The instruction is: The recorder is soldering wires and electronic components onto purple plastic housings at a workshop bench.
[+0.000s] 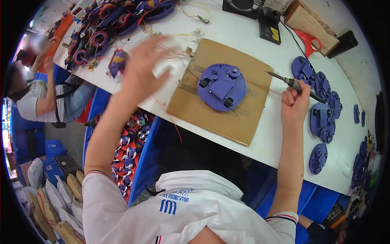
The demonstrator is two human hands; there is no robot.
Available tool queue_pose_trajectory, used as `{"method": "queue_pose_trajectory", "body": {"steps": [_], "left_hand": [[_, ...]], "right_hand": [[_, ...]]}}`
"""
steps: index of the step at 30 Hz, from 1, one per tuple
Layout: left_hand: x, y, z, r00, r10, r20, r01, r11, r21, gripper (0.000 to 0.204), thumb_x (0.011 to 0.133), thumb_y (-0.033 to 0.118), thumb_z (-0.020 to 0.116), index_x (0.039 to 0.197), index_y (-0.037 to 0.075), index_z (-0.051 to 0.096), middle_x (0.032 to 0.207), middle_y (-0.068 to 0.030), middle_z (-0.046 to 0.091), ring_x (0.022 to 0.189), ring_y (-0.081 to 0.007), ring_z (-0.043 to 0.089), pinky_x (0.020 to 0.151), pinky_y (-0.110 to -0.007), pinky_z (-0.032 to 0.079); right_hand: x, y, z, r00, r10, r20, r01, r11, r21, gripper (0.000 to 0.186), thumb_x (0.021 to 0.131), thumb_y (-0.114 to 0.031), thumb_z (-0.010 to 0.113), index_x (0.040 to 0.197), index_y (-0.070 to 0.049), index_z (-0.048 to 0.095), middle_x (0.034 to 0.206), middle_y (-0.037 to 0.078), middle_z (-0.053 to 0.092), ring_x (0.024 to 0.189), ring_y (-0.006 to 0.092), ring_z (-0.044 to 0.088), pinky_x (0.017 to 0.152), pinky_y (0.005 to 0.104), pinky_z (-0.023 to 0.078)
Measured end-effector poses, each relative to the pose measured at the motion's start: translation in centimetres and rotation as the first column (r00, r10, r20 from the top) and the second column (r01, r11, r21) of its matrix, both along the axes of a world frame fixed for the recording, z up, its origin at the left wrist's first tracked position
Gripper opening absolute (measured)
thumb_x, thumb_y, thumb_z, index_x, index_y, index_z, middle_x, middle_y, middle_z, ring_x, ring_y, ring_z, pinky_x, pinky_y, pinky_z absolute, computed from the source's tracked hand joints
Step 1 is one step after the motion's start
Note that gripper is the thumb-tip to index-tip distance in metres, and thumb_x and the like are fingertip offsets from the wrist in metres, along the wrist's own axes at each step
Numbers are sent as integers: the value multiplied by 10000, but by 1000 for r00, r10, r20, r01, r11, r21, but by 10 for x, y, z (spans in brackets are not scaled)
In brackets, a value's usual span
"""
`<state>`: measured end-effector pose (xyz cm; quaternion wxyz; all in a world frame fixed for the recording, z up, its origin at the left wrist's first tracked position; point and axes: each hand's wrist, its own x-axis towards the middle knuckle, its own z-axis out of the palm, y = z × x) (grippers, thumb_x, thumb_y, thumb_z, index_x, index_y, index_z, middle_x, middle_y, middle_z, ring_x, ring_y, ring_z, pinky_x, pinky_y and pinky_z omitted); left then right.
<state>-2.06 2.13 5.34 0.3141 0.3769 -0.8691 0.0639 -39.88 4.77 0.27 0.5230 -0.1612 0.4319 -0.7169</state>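
A round purple plastic base [221, 86] with two small black wheels rests on a brown cardboard sheet [250, 126]. My left hand [144, 71], blurred, hovers left of the cardboard with fingers spread, near loose wires and a small purple-and-yellow part [118, 62]. My right hand [294, 101] grips a soldering iron [293, 84], its tip just off the cardboard's right edge.
A white table [195, 26] bears several purple bases [321, 120], piled purple-red parts [99, 18], a soldering station [269, 30] and red scissors [309, 42]. Blue bins [142, 154] stand below. A co-worker [48, 101] sits at left; another person's arm [321, 232] shows at lower right.
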Motion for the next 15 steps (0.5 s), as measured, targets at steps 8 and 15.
{"method": "queue_pose_trajectory", "body": {"steps": [8,15], "left_hand": [[-102,46,-45,909,-415,48,403,901,159,328,636,26,710,963,56,697,1105,-96,632,1007,-277,593,821,-414,500],[-102,37,-34,906,-260,-334,278,961,7,242,677,-34,745,907,16,690,900,-114,668,827,-282,642,744,-364,533]], "right_hand": [[4,3,-3,998,59,-10,-59,998,-9,220,906,-187,575,850,24,603,596,-11,425,447,74,291,423,252,215],[1,4,-5,998,67,-15,-67,998,13,219,909,-191,567,866,21,602,604,-8,428,451,75,287,428,251,213]]}}
